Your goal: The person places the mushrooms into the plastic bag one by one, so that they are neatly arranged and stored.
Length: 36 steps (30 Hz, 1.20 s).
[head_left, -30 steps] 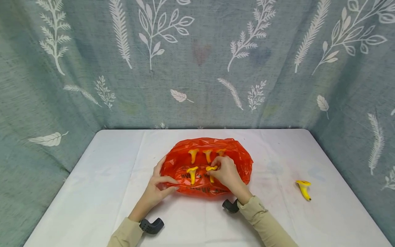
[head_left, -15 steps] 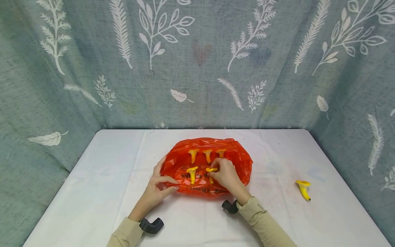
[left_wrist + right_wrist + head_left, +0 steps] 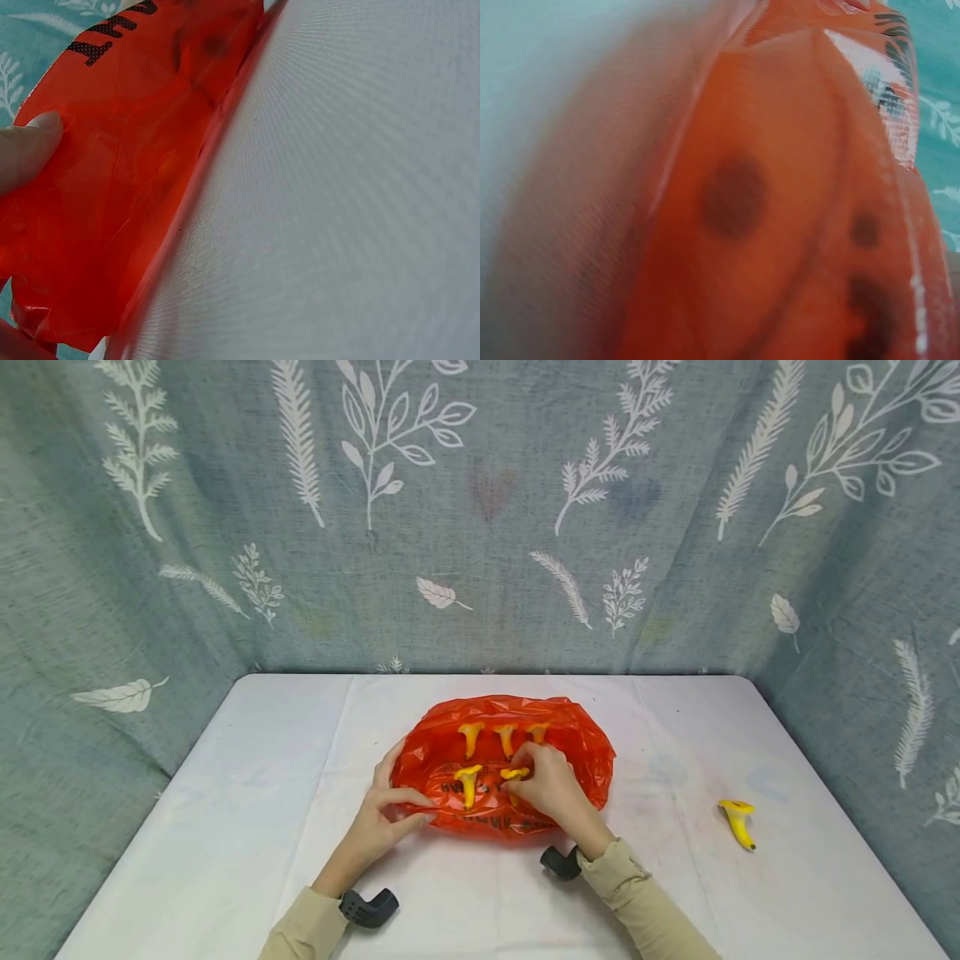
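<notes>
A translucent red plastic bag (image 3: pixel 431 760) with dark lettering lies mouth-up in the middle of the table. My left hand (image 3: pixel 382 810) pinches its near left rim, thumb outside; that thumb (image 3: pixel 34 150) presses on the red film in the left wrist view. Inside the bag, my right hand (image 3: pixel 551 785) pinches a yellow chanterelle mushroom (image 3: pixel 513 773), whose stem is mostly hidden by the fingers. To its left stands another chanterelle (image 3: pixel 468 785). Three more form a row behind, the leftmost chanterelle (image 3: pixel 471 739) among them. Red film (image 3: pixel 780 187) fills much of the right wrist view, blurred.
One more chanterelle (image 3: pixel 738 823) lies on the white tablecloth (image 3: pixel 675 877) at the right. A patterned grey-green curtain (image 3: pixel 480 527) surrounds the table at the back and sides. Black curved devices (image 3: pixel 370 908) are worn at both wrists.
The right fingers have shifted slightly over the chanterelle, covering more of its stem. The left hand, the bag and the other mushrooms stay as they were.
</notes>
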### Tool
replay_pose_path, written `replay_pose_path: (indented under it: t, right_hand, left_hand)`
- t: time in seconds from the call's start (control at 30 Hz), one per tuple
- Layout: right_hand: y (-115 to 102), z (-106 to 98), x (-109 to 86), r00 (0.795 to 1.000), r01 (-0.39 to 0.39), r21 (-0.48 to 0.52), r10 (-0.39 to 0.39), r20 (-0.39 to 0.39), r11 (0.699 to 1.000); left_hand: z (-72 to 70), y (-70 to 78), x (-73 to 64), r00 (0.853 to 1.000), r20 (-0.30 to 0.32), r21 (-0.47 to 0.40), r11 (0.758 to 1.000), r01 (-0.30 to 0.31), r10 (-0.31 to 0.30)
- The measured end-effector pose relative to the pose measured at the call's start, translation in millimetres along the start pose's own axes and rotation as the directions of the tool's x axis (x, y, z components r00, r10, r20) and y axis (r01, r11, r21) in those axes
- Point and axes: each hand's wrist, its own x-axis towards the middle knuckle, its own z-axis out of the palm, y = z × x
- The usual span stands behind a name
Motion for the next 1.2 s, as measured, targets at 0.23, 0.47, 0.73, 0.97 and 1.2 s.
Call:
replay_pose_path:
  t: [0.23, 0.47, 0.73, 0.97, 1.2]
  right_hand:
    - [-3.5, -6.8, -4.9, 0.999, 0.02, -0.051, -0.019, 0.032, 0.998]
    - [-10.2, -21.7, -11.7, 0.996, 0.009, -0.084, -0.002, 0.084, 0.996]
    - [-17.9, -43.3, -19.7, 0.991, 0.012, -0.085, 0.0, 0.136, 0.996]
    - [-21.1, -66.5, -27.6, 0.99, 0.049, -0.01, -0.048, 0.134, 0.999]
    - [-16.7, -90.5, -33.6, 0.983, 0.119, 0.122, -0.134, 0.123, 0.985]
  left_hand:
    - [0.1, -0.4, 0.2, 1.0, -0.001, 0.002, 1.0, 0.008, -0.008]
    - [0.3, -1.2, 0.3, 1.0, -0.002, 0.011, 1.0, 0.007, -0.007]
    - [0.5, -3.3, 0.1, 1.0, -0.002, 0.018, 1.0, 0.001, -0.001]
    - [0.5, -3.2, -0.7, 1.0, -0.007, 0.017, 1.0, -0.002, 0.002]
    - [0.6, -2.9, -0.4, 1.0, -0.012, 0.012, 1.0, 0.002, -0.002]
